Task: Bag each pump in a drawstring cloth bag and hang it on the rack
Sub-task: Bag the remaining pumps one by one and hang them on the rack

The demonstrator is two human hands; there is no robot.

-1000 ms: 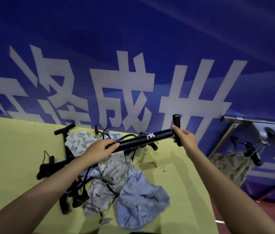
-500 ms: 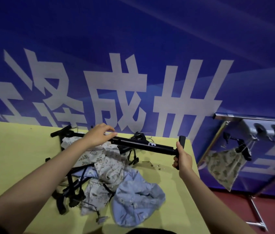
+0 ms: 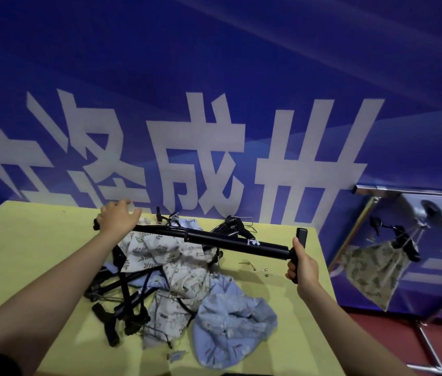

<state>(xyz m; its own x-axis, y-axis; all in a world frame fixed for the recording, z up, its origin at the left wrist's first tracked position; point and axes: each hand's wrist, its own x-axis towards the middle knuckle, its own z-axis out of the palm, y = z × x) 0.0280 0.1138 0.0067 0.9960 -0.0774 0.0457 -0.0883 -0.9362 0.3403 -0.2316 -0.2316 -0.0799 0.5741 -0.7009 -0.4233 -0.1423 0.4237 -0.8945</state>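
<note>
Head camera looks down over a yellow table (image 3: 38,253) set against a blue wall (image 3: 214,77) with large white characters. One black pump (image 3: 236,241) is held level above the table, running from upper left to lower right. The right hand (image 3: 302,270) is curled firmly round the pump's T-handle (image 3: 300,249) at the right end, thumb up along it. The left hand (image 3: 118,219) lies over the far left end of the pump with fingers spread and loosely bent; whether it actually grips the pump I cannot tell. Beneath the pump lies a heap of drawstring cloth bags, a leaf-print bag (image 3: 154,251) on top and a pale blue bag (image 3: 230,324) nearest the table's front edge, tangled with more black pumps (image 3: 122,302) and hoses. To the right, well apart from the table, stands a metal rack (image 3: 371,189), with one filled printed bag (image 3: 374,270) hanging from it
</note>
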